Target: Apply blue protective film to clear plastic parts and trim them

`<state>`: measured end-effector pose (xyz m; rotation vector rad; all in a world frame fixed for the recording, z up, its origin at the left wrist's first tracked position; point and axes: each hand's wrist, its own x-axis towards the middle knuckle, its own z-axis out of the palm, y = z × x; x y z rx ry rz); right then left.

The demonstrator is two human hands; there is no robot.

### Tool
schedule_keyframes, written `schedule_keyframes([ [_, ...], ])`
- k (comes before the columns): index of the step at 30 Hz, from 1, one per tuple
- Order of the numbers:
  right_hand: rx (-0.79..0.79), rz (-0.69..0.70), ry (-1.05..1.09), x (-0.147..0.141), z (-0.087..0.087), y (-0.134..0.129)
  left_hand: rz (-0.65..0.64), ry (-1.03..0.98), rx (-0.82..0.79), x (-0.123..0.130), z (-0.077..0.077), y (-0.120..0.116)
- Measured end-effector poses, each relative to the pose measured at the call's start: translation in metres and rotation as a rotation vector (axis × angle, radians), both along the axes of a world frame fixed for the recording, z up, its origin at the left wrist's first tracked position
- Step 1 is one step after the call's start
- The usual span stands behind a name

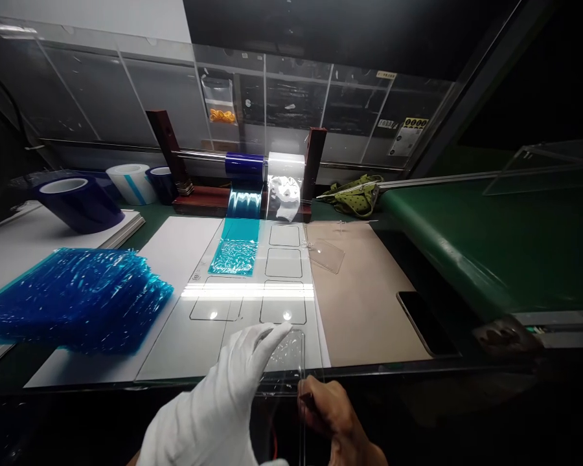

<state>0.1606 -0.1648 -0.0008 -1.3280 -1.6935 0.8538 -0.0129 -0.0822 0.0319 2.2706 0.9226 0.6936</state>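
Note:
My left hand [223, 395], in a white glove, holds a clear plastic panel [291, 349] by its edge, thumb and fingers on either side. On the panel's right edge, my bare right hand [337, 414] is closed, with something small and dark at its fingers. Beyond the panel lies a clear sheet [168, 353] with rounded rectangles outlined on it. A strip of teal film [240, 246] runs down onto this sheet from a blue roll [244, 165]. Beside that roll hangs a clear film roll [285, 165]. Another small clear piece [326, 255] lies on brown board.
A stack of blue film pieces [78, 301] lies at the left, with loose rolls [80, 207] behind it. At the right are a phone [425, 323] and a green belt [466, 246]. A green dotted pouch [357, 195] sits behind the brown board [364, 310].

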Motion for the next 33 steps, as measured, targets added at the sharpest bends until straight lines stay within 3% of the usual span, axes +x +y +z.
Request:
schedule_keyframes([
  [2, 0.069, -0.077, -0.03, 0.01, -0.006, -0.008, 0.084, 0.083, 0.089, 0.002, 0.013, -0.005],
  [5, 0.201, -0.351, -0.119, 0.043, -0.01, -0.005, 0.243, 0.207, 0.274, 0.006, 0.026, -0.011],
  [7, 0.208, -0.486, -0.322, 0.076, -0.015, 0.014, 0.292, 0.23, 0.357, 0.007, 0.026, -0.012],
  [9, 0.132, -0.503, -0.65, 0.109, -0.025, 0.041, 0.336, 0.197, 0.34, 0.004, 0.019, -0.01],
  [11, 0.1, -0.495, -0.746, 0.136, -0.037, 0.065, 0.314, 0.09, 0.102, -0.004, 0.009, -0.007],
  [13, 0.101, -0.467, -0.773, 0.148, -0.045, 0.079, 0.15, -0.151, -0.372, -0.014, -0.002, -0.003],
  [16, 0.164, -0.403, -0.79, 0.135, -0.036, 0.078, -0.167, -0.695, -1.187, -0.021, -0.016, 0.0],
  [19, 0.304, -0.208, -0.755, 0.095, -0.003, 0.064, -0.259, -1.064, -1.619, -0.013, -0.025, 0.0],
  [22, 0.377, 0.087, -0.688, 0.049, 0.031, 0.057, -0.273, -1.173, -1.733, 0.0, -0.027, 0.0],
  [25, 0.373, 0.244, -0.681, 0.021, 0.043, 0.062, -0.381, -1.231, -1.747, 0.011, -0.026, 0.002],
  [29, 0.339, 0.27, -0.713, 0.01, 0.038, 0.07, -0.457, -1.248, -1.722, 0.02, -0.024, 0.008],
  [33, 0.34, 0.201, -0.728, 0.017, 0.036, 0.076, -0.38, -1.188, -1.653, 0.024, -0.024, 0.017],
])
